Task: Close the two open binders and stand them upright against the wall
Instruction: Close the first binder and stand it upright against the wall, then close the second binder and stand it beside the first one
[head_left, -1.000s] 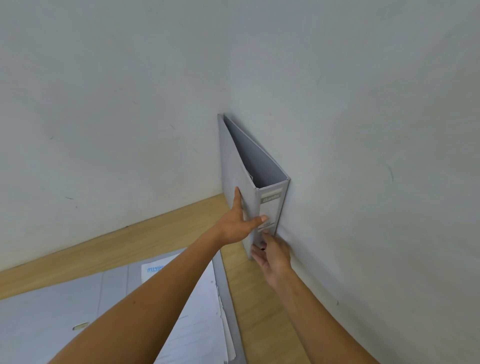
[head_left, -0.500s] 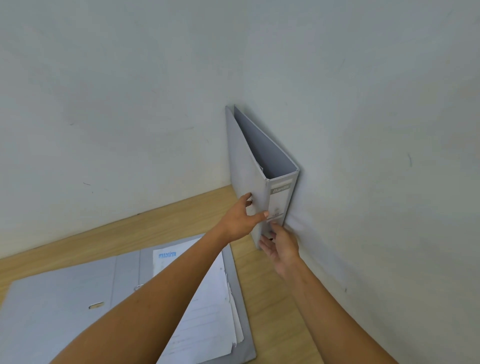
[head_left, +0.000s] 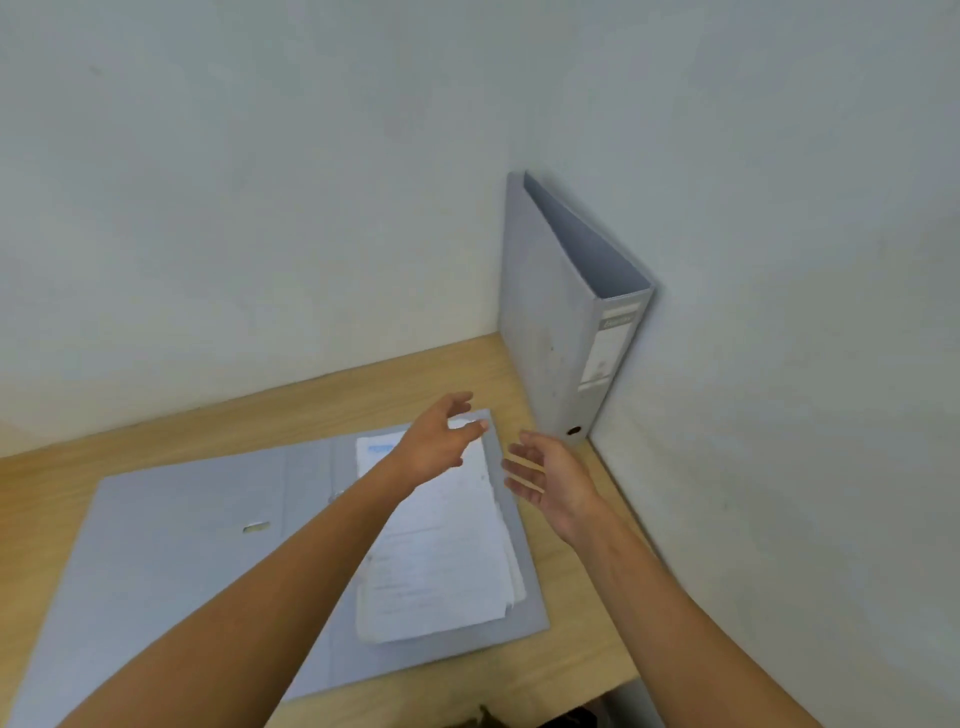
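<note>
Hands (head_left: 441, 441) (head_left: 550, 480) empty, spread | closed binder (head_left: 550, 322) upright, spine toward camera

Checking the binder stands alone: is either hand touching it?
Apart. The head view shows bare desk between the upright binder and both the left hand and right hand.

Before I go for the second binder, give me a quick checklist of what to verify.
1. Closed binder upright in the wall corner: ok.
2. Left hand empty: ok.
3. Right hand empty: ok.
4. Open binder closed: not ok, it lies flat and open on the desk.
5. Paper stack squared inside the cover: not ok, edges are fanned out.
6. Ring mechanism latched: cannot tell, the left forearm hides it.
</note>
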